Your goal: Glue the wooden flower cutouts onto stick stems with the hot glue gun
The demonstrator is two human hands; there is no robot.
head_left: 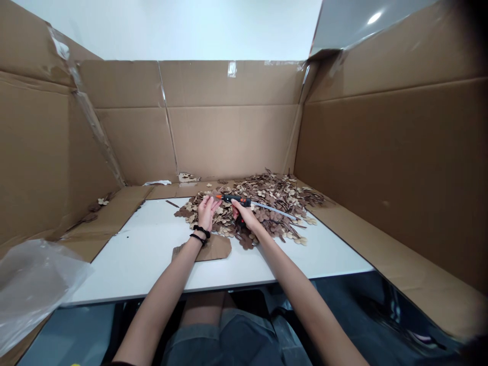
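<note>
My right hand (244,213) is wrapped round a black and orange glue gun (231,199), whose tip points left. A long pale glue stick (274,209) sticks out from its back end. My left hand (208,211), with dark bands at the wrist, is at the gun's orange tip. Its fingers are closed on a small brown flower-shaped piece (215,193), partly hidden by the fingers. Behind and right of my hands spreads a large pile of brown and tan flower-shaped pieces (272,190). A flat cardboard piece (217,248) lies below my left wrist.
The white table (152,259) is enclosed by tall cardboard walls (236,132) at the back and sides. A clear plastic bag (38,284) hangs over the left edge. A few loose pieces (102,202) lie at the left wall, and a white scrap (158,182) at the back.
</note>
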